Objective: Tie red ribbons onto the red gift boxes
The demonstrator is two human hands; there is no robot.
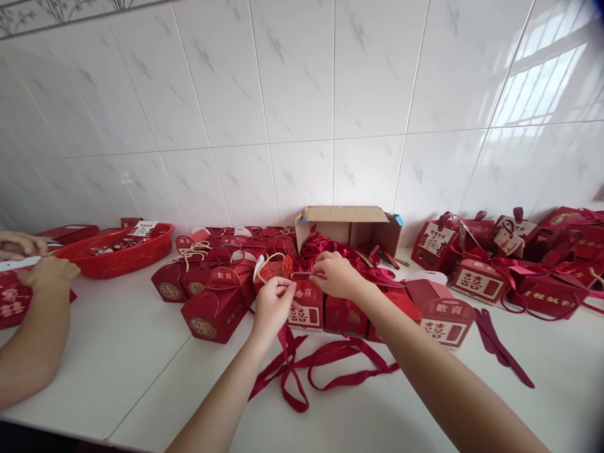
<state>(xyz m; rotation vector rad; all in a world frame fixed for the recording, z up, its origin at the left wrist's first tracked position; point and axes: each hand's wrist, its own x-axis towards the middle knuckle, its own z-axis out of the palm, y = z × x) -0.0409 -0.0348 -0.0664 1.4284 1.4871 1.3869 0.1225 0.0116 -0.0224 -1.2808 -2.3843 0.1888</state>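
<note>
In the head view a small red gift box (pixel 306 316) with a white double-happiness label stands upright on the counter in front of me. My left hand (pixel 275 307) is closed, thumb and fingers pinching the left side of its top flap. From the right, the closed fingers of my right hand (pixel 336 275) grip the other end of that flap; my fingers partly cover the box top. Below the box lies a loose dark red ribbon (pixel 330 365) in loops. Another red box (pixel 218 313) with a round gold emblem stands left of my left hand.
A cardboard carton (pixel 346 217) with heaped ribbons stands against the tiled wall. More gift boxes (pixel 481 281) and flat dark red strips (pixel 503 349) lie to the right. At left are a red plastic basin (pixel 125 261) and another person's hands (pixel 50 270) with a red item.
</note>
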